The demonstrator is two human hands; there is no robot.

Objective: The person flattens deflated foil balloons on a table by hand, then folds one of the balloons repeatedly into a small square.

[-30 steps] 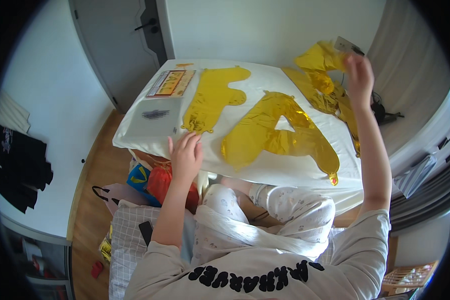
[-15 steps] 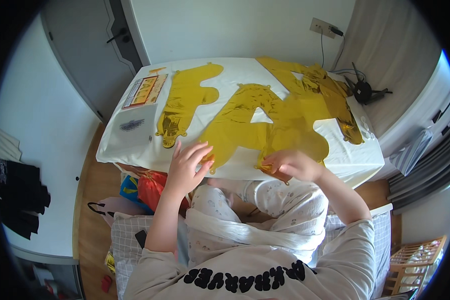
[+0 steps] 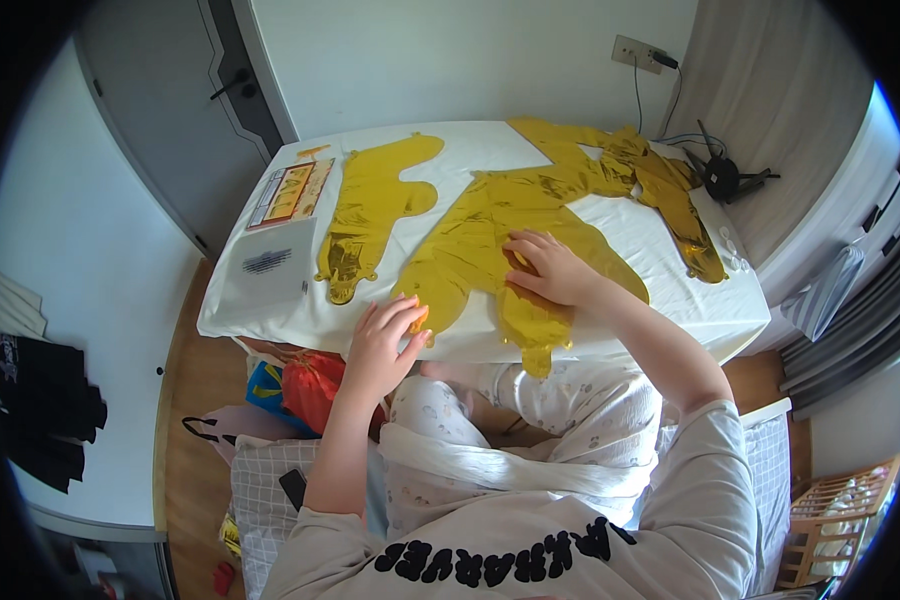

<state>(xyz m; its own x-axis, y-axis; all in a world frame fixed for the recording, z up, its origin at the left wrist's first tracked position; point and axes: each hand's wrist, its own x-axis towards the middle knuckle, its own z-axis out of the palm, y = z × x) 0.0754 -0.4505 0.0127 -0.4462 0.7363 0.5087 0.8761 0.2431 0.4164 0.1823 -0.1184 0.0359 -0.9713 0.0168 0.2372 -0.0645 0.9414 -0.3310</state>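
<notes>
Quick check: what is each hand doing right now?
Left hand: fingers pinching the lower edge of the gold foil balloon.
Right hand: open, pressed flat on the same balloon.

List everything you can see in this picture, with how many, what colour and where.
Foil balloons: three or so, gold, deflated, lying flat across the table.
Table: one, covered in white, in the middle.
Printed card: one, multicoloured, table's left end.
Clear plastic bag: one, below the card on the table.
Door: one, grey, with a dark handle, upper left.
Wall socket: one, white with a cable, back wall.
Router: one, black, right of the table.
Bags: red and blue, on the floor under the table's left edge.
Dark clothing: far left.
Left hand: at the near balloon's lower tip.
Right hand: flat on the near balloon.
</notes>
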